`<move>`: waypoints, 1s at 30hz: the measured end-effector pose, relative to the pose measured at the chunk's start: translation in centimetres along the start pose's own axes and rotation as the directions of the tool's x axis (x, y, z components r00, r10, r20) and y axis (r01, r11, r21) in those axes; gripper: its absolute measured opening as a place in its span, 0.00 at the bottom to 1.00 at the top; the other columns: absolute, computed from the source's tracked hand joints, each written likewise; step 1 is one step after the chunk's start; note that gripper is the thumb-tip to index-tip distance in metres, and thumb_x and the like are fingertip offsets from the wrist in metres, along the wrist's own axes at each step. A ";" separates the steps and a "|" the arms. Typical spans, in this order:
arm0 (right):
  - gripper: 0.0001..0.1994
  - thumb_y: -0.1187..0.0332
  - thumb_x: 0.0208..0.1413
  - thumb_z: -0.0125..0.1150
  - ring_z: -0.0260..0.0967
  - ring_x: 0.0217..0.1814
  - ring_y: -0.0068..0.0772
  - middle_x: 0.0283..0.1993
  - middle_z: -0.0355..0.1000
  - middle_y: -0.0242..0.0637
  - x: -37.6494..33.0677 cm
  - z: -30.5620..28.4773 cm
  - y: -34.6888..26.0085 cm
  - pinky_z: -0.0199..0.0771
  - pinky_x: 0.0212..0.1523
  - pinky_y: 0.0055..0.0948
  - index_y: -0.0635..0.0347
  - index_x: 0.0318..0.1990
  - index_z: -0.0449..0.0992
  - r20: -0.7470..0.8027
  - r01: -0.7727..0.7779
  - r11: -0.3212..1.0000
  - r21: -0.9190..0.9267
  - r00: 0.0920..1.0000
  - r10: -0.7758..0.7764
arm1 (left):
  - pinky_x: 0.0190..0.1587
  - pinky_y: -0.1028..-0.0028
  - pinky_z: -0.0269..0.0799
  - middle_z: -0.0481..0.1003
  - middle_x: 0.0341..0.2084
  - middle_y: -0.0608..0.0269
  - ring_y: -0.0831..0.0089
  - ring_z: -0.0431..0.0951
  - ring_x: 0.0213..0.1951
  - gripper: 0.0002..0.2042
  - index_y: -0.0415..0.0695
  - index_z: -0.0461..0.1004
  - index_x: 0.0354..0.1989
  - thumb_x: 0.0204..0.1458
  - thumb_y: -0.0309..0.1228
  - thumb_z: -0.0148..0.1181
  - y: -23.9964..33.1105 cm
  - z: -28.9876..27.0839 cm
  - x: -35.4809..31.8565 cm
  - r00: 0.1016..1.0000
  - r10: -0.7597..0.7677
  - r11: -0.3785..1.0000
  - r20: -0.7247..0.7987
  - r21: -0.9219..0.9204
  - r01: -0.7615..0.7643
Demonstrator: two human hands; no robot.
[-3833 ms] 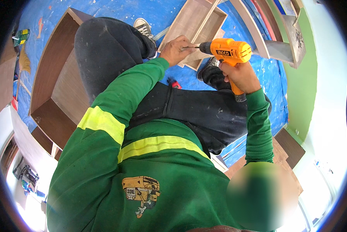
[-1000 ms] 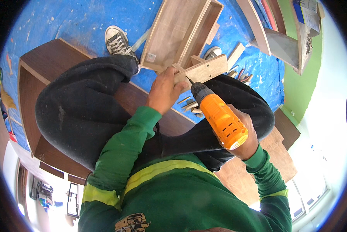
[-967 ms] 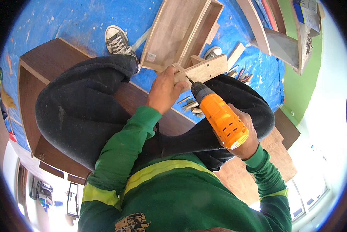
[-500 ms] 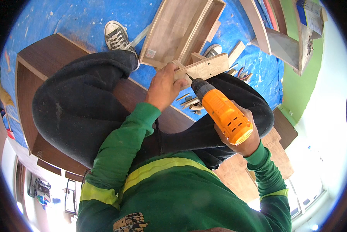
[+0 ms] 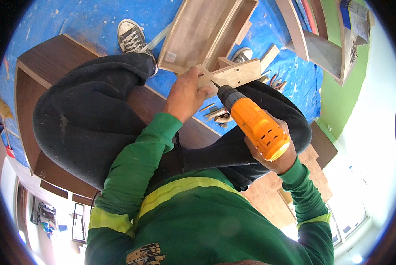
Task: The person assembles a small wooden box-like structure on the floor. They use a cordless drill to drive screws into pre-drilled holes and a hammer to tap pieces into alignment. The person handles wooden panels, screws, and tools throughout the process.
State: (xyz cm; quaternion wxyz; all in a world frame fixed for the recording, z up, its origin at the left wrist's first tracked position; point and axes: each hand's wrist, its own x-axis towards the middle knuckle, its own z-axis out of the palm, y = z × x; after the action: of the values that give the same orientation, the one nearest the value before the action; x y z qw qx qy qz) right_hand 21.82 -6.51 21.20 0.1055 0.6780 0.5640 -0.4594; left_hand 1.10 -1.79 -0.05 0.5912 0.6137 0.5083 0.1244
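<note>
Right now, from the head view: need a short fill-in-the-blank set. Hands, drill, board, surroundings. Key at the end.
1. The right hand holds the drill, whose body is ____.
2. The left hand holds the wooden board near its ____ end, as pictured.
3. The sheet spread on the floor is ____.
4. The left sleeve is ____ with a yellow band.

Missing words: orange; left; blue; green.

One drill (image 5: 257,126), two shoes (image 5: 131,37)
</note>
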 end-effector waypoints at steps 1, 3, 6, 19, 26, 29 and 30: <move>0.28 0.67 0.50 0.78 0.69 0.68 0.46 0.62 0.76 0.40 -0.1 0.3 0.3 0.65 0.68 0.39 0.56 0.60 0.78 -0.030 0.044 0.998 -0.036 0.999 -0.045 | 0.53 0.51 0.77 0.80 0.45 0.38 0.40 0.81 0.51 0.23 0.35 0.71 0.53 0.53 0.31 0.74 0.2 -0.2 0.0 1.000 -0.017 1.000 0.010 -0.003 0.017; 0.29 0.67 0.49 0.79 0.68 0.68 0.46 0.64 0.75 0.41 -0.2 0.7 0.8 0.65 0.68 0.39 0.56 0.61 0.77 -0.068 0.145 0.980 -0.138 0.985 -0.156 | 0.53 0.52 0.77 0.81 0.46 0.38 0.41 0.82 0.51 0.25 0.34 0.70 0.53 0.53 0.31 0.75 0.6 -0.4 0.1 0.997 -0.066 0.998 0.028 -0.018 0.066; 0.31 0.68 0.48 0.80 0.67 0.68 0.46 0.64 0.74 0.40 -0.2 0.6 1.3 0.66 0.68 0.39 0.56 0.62 0.77 -0.078 0.208 0.959 -0.192 0.971 -0.226 | 0.54 0.53 0.77 0.81 0.47 0.37 0.42 0.82 0.52 0.26 0.34 0.69 0.55 0.52 0.31 0.76 0.8 -0.3 0.3 0.991 -0.125 0.991 0.051 -0.033 0.127; 0.29 0.68 0.50 0.79 0.69 0.66 0.46 0.62 0.75 0.40 0.3 0.9 1.5 0.66 0.67 0.38 0.57 0.62 0.77 -0.078 0.183 0.961 -0.208 0.976 -0.203 | 0.54 0.51 0.76 0.80 0.48 0.35 0.38 0.80 0.53 0.28 0.33 0.66 0.56 0.53 0.31 0.74 0.4 -0.2 0.4 0.995 -0.092 0.996 0.043 -0.003 0.092; 0.27 0.69 0.50 0.78 0.70 0.65 0.47 0.60 0.77 0.40 1.2 0.3 1.0 0.67 0.66 0.40 0.58 0.60 0.78 -0.006 0.077 0.996 -0.052 0.997 -0.077 | 0.56 0.50 0.75 0.79 0.49 0.35 0.38 0.80 0.54 0.28 0.34 0.66 0.57 0.53 0.31 0.74 0.9 -0.6 0.6 0.988 -0.132 0.991 0.076 0.012 0.132; 0.27 0.69 0.50 0.78 0.71 0.63 0.49 0.58 0.78 0.42 2.3 -0.6 0.2 0.68 0.65 0.40 0.59 0.59 0.78 0.092 -0.041 0.999 0.020 0.995 0.039 | 0.56 0.50 0.74 0.79 0.49 0.34 0.39 0.80 0.54 0.27 0.34 0.66 0.57 0.53 0.31 0.73 1.4 -0.9 0.7 0.982 -0.154 0.988 0.110 0.008 0.154; 0.27 0.69 0.50 0.78 0.72 0.62 0.49 0.58 0.78 0.42 1.9 0.0 0.8 0.69 0.65 0.40 0.59 0.58 0.78 -0.013 0.096 0.993 -0.067 0.995 -0.098 | 0.56 0.50 0.74 0.79 0.49 0.35 0.39 0.80 0.55 0.27 0.35 0.66 0.57 0.53 0.31 0.73 1.4 -0.8 0.7 0.984 -0.150 0.989 0.099 0.019 0.148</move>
State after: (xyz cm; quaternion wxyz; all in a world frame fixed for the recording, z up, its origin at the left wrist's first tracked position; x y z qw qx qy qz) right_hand 22.41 -5.49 19.51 0.1011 0.6496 0.6121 -0.4395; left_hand 1.46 -0.41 1.03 0.6200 0.5829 0.5231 0.0458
